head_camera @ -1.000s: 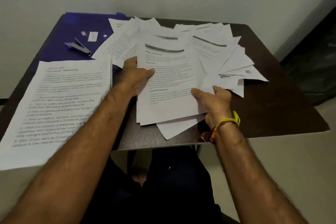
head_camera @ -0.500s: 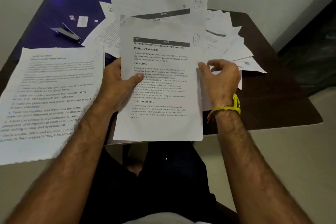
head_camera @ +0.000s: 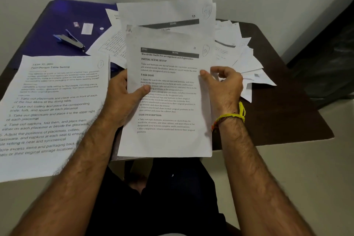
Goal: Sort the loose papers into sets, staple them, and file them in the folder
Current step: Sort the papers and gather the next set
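Note:
I hold a few printed sheets (head_camera: 168,86) upright above the table's near edge. The front one is headed "Wardrobe Outfit Pre-arrangement", and another sheet (head_camera: 168,11) stands taller behind it. My left hand (head_camera: 122,97) grips their left edge, thumb across the text. My right hand (head_camera: 224,84) pinches the right edge with thumb and fingers. A sorted set (head_camera: 51,109) headed "Four-Person Table Setting" lies at the left. Loose papers (head_camera: 243,59) fan out at the right. A blue stapler (head_camera: 70,40) rests on the purple folder (head_camera: 47,25) at the back left.
The small dark table (head_camera: 287,119) stands against a pale wall. Small white slips (head_camera: 87,28) lie on the folder beside the stapler. My lap in dark clothing shows under the table's front edge. A dark object (head_camera: 329,67) sits on the floor to the right.
Both hands lifted the sheets off the pile and stood them upright toward me. My right hand moved from the lower corner up to the right edge.

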